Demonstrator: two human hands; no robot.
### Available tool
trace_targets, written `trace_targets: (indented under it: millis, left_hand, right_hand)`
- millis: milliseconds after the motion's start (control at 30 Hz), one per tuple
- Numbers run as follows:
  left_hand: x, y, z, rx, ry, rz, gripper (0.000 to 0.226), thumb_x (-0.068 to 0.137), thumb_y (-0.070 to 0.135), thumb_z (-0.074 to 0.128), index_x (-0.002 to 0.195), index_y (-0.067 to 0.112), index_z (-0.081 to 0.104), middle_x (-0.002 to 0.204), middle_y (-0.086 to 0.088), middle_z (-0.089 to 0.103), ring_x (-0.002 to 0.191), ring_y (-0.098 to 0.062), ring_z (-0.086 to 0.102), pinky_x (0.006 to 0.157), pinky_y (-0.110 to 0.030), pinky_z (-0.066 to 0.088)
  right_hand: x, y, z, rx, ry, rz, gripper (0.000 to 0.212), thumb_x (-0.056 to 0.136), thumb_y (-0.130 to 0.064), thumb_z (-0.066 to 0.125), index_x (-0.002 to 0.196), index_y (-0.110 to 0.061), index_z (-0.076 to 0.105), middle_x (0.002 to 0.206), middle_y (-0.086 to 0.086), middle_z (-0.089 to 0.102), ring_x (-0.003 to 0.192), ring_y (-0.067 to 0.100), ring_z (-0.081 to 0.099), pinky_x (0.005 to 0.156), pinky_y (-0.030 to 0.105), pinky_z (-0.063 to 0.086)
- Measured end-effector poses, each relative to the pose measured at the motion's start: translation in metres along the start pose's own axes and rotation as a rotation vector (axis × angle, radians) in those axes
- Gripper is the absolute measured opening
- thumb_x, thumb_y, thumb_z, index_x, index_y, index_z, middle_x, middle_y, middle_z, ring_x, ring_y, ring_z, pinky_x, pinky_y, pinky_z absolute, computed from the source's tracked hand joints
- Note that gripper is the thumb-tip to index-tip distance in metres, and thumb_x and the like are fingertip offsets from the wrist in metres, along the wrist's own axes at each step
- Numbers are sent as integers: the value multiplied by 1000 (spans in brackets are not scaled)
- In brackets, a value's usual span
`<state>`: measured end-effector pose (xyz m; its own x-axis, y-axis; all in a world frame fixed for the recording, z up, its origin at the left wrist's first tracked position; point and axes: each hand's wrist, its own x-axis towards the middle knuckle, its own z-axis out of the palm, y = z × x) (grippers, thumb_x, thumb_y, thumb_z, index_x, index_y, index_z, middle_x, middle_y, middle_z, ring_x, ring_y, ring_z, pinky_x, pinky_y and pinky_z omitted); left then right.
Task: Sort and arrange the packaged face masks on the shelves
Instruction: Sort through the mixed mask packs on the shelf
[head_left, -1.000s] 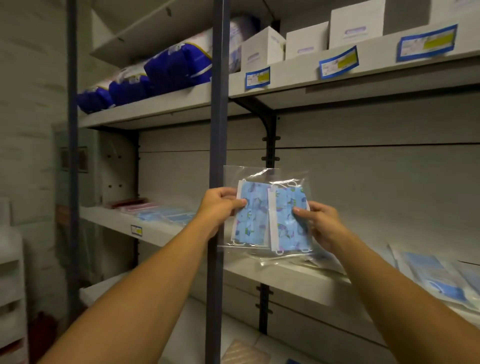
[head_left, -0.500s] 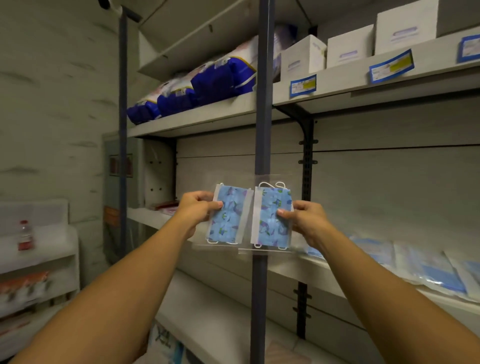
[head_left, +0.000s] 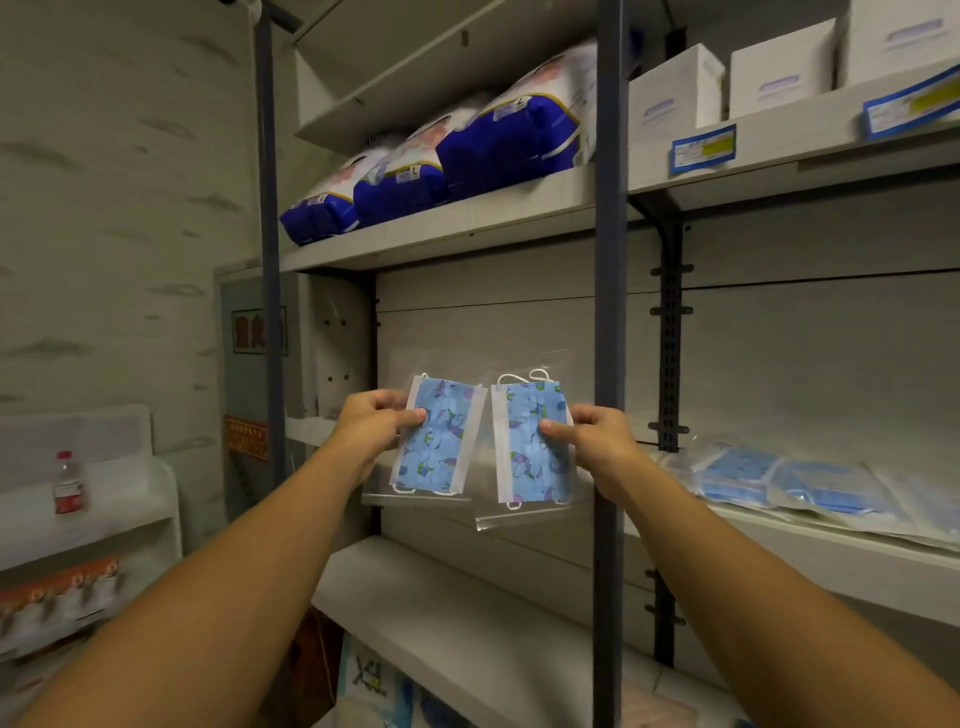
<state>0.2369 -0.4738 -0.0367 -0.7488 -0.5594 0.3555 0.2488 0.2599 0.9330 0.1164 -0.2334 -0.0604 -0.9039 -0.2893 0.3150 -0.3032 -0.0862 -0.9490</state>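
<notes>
A pale storeroom wall runs along the left, and grey metal shelves (head_left: 519, 218) fill the rest of the view, braced by dark upright posts (head_left: 609, 312). In front of the middle shelf, 2 clear bags of blue patterned face masks are held up side by side, apart from each other and above the shelf's front edge. The left hand (head_left: 371, 431) pinches the left mask bag (head_left: 441, 436) at its left edge, thumb on the front and the other fingers curled behind. The right hand (head_left: 597, 441) pinches the right mask bag (head_left: 530, 447) at its right edge in the same way, thumb tip pressed on the mask. Both bags hang upright, the right one slightly lower. More bagged blue masks (head_left: 795, 483) lie flat in a row along the right part of the middle shelf. On the upper shelf, 3 blue and white soft packs (head_left: 441, 171) sit at the left end and white boxes (head_left: 675, 88) toward the right, with blue labels (head_left: 702, 148) on the front edge. A small bottle with a red cap (head_left: 68, 483) stands on a white rack at the left.
</notes>
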Motion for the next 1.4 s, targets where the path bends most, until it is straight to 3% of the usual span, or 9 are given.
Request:
trace_targets:
  millis: [133, 267, 433, 567, 800, 933, 1133, 1267, 1400]
  left_hand:
    - [10, -14, -21, 4, -23, -15, 13, 90, 6, 74, 97, 15, 67, 99, -4, 73, 88, -19, 71, 68, -35, 58]
    - [22, -29, -34, -3, -32, -37, 14, 90, 7, 74, 102, 12, 68, 99, -3, 74, 86, -17, 72, 62, -31, 56]
    - [48, -45, -44, -17, -45, -56, 14, 90, 8, 73, 103, 12, 68, 99, -3, 74, 86, -18, 72, 63, -32, 57]
    - [81, -53, -45, -38, -57, -52, 19, 91, 7, 72, 109, 9, 68, 102, -5, 74, 90, -19, 72, 64, -32, 58]
    - [146, -63, -36, -59, -86, -45, 19, 89, 3, 73, 107, 7, 68, 105, -9, 74, 94, -24, 73, 73, -37, 61]
    - [183, -66, -23, -69, -101, -44, 21, 87, 1, 74, 107, 5, 68, 103, -11, 75, 92, -24, 74, 76, -38, 62]
    - [232, -69, 2, -117, -112, -34, 24, 86, 0, 75, 108, 4, 67, 99, -11, 76, 81, -21, 76, 69, -35, 63]
    - [256, -80, 22, -124, -153, -57, 27, 86, 0, 75, 112, 3, 66, 102, -13, 75, 88, -25, 76, 71, -35, 63]
    - [282, -92, 46, -228, -190, -92, 25, 84, -4, 75, 105, 6, 65, 97, -12, 75, 89, -22, 74, 76, -34, 63]
  right_hand:
    - [3, 11, 28, 35, 41, 17, 21, 82, -6, 82, 101, -5, 72, 98, 9, 76, 83, 23, 75, 72, 38, 62]
    - [9, 24, 52, 63, 65, 66, 40, 80, -5, 83, 115, -3, 65, 108, 11, 73, 90, 26, 75, 79, 42, 63]
    - [24, 31, 76, 18, 73, 74, 24, 81, -4, 82, 82, -9, 59, 95, 13, 74, 84, 26, 74, 78, 42, 62]
    - [50, 36, 87, 33, 81, 60, 26, 81, -3, 82, 86, -8, 57, 92, 11, 75, 73, 19, 72, 59, 30, 59]
    - [118, 46, 97, 56, 110, 51, 27, 77, -3, 85, 89, -8, 61, 99, 15, 76, 91, 30, 75, 86, 48, 61]
    - [157, 48, 97, 60, 119, 61, 33, 74, -6, 87, 98, -1, 66, 103, 16, 75, 92, 32, 75, 86, 53, 60]
    - [201, 50, 89, 47, 136, 40, 44, 77, -9, 86, 114, 0, 64, 105, 16, 74, 94, 33, 74, 87, 52, 60]
    - [218, 53, 78, 94, 165, 38, 48, 76, -7, 86, 118, -2, 63, 106, 15, 74, 90, 29, 74, 85, 49, 61]
    - [229, 55, 62, 114, 206, -15, 25, 79, -3, 82, 100, -3, 70, 96, 13, 77, 87, 31, 76, 84, 52, 61]
